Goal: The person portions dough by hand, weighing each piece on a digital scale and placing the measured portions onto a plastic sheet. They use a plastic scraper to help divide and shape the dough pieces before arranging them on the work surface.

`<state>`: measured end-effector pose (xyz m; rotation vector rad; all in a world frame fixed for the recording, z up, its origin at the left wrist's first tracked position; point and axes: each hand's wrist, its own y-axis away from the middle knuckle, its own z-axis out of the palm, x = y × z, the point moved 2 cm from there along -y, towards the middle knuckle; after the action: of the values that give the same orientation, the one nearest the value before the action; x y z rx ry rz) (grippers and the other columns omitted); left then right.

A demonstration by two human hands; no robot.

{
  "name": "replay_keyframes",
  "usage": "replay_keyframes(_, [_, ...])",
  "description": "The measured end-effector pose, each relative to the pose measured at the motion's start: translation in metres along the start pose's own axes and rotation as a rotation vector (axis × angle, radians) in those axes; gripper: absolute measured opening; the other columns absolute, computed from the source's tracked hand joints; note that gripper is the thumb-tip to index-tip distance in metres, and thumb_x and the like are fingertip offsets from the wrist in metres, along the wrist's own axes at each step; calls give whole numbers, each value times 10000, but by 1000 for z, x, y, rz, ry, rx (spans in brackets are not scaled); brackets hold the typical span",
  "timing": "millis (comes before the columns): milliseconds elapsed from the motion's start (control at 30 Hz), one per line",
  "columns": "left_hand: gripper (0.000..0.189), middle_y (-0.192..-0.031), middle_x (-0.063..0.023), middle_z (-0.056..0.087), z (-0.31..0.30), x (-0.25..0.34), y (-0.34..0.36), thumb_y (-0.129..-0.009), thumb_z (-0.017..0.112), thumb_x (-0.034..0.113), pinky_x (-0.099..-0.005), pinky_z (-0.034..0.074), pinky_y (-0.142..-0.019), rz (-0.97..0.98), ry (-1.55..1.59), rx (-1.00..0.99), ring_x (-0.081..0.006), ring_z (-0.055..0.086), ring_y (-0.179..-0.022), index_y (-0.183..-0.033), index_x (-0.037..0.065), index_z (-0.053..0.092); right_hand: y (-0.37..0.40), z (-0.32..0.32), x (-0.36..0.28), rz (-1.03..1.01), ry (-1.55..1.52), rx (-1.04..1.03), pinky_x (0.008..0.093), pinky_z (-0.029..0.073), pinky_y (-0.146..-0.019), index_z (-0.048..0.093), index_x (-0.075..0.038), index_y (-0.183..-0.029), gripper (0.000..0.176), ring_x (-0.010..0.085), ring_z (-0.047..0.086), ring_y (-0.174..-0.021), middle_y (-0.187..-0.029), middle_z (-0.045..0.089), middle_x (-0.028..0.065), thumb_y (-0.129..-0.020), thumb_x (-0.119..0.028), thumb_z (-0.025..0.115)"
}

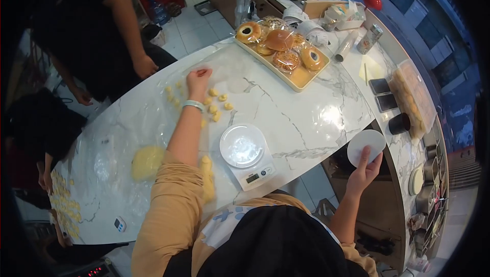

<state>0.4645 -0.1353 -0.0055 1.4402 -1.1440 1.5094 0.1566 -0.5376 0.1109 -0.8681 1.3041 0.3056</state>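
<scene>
My left hand (199,84) is closed above the marble table (286,108), fingertips pressed together; whether they hold anything is too small to tell. Small yellow dough pieces (213,108) lie just below and beside it. My right hand (365,171) grips a round white disc (368,144) past the table's right edge, thumb on its face. Between my arms stands a white digital scale (252,174) with a round, shiny pan (242,146). A long strip of dough (207,180) lies left of the scale. Beyond my left forearm rests a larger dough mass (147,163), with clear plastic around it.
A tray of wrapped buns (279,40) sits at the back. People stand along the left side, one with a hand (145,67) by the table edge. Dark cups (399,123) and a plastic box (412,98) line the right counter. A small timer (120,224) lies front left.
</scene>
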Motion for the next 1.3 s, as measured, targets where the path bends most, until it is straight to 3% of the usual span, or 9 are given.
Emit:
replay_keyframes(233, [120, -791, -77, 702, -17, 4, 6, -730, 725, 53, -243, 489, -654, -10, -401, -246, -119, 624, -673, -843, 13, 719, -1, 16, 10, 89, 2, 17, 210, 429, -759, 509, 26, -1097, 276, 79, 537, -863, -975, 591, 53, -940, -196, 555])
replay_keyframes(600, [244, -942, -219, 640, -18, -3, 14, -881, 530, 215, -436, 479, -771, 396, -1067, -458, -382, 605, -874, -955, 25, 663, -6, 32, 4, 0, -4, -58, 200, 423, -728, 517, 9, -1045, 222, 67, 524, -827, -929, 578, 28, -941, -184, 554])
replay_keyframes(733, [252, -970, -226, 630, -22, 17, 37, -906, 497, 167, -428, 481, -787, 194, -1051, -485, -377, 608, -886, -1066, 12, 616, -11, 26, 4, -31, -16, -90, 201, 426, -722, 526, 10, -1061, 234, 66, 527, -826, -935, 581, 26, -939, -187, 557])
replay_keyframes(800, [271, -924, -196, 647, -35, 36, 72, -920, 475, 133, -386, 492, -785, 674, -611, -267, -342, 628, -869, -1133, -2, 576, -13, 29, 3, -47, -29, -119, 202, 428, -719, 534, 9, -1076, 244, 63, 530, -824, -942, 584, 23, -939, -191, 558])
replay_keyframes(867, [276, -928, -156, 656, -54, 84, 129, -909, 500, 101, -340, 497, -769, 278, -531, -389, -282, 638, -836, -1152, -11, 569, -13, 35, -1, -72, -23, -162, 200, 422, -715, 538, 5, -1068, 233, 58, 524, -812, -929, 582, 15, -939, -189, 558])
replay_keyframes(1000, [236, -906, -113, 634, -97, 85, 251, -803, 691, 89, -275, 481, -731, 284, -477, -194, -175, 606, -813, -1006, 6, 605, 1, 64, 0, 22, -87, -277, 203, 422, -717, 543, -4, -1067, 214, 57, 526, -809, -922, 584, 3, -938, -173, 556])
replay_keyframes(1133, [324, -859, -89, 609, -123, 59, 351, -681, 800, 170, -339, 444, -709, 201, -610, 81, -254, 573, -805, -903, 36, 606, 62, 123, -17, 348, -251, -769, 245, 453, -684, 527, 2, -1095, 229, 99, 575, -800, -898, 626, 74, -939, -164, 542])
replay_keyframes(1200, [357, -898, -88, 617, -131, 45, 372, -658, 807, 198, -372, 424, -740, 111, -629, 202, -292, 561, -853, -924, 57, 615, 99, 161, -58, 69, 170, -1356, 324, 488, -621, 529, 8, -1029, 222, 208, 636, -696, -751, 632, 146, -921, -185, 551])
replay_keyframes(1300, [350, -948, -79, 626, -135, 46, 383, -611, 823, 153, -360, 439, -771, 157, -791, 210, -280, 562, -917, -895, 67, 636, 167, 203, -42, -222, 296, -1694, 414, 494, -568, 518, 4, -927, 215, 347, 629, -621, -638, 603, 181, -896, -206, 551])
